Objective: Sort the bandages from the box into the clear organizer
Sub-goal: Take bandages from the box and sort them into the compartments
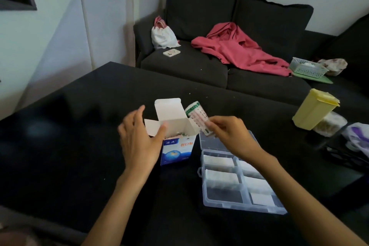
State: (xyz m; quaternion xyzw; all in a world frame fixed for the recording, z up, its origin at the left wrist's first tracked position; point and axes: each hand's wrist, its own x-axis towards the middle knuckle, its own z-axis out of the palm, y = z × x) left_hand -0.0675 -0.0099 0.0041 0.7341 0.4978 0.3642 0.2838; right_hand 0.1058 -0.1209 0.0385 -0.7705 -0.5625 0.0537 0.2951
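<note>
My right hand [226,136] pinches a bandage stack [197,119] above the organizer's [237,175] far end. My left hand [139,138] is open, empty, beside the open box [174,136] on the table [69,126].

Head camera looks forward and down, close over the black table [60,126].

A home living room: a dark sofa [219,62] strewn with a pink garment [237,48], behind a black table [79,126].
</note>
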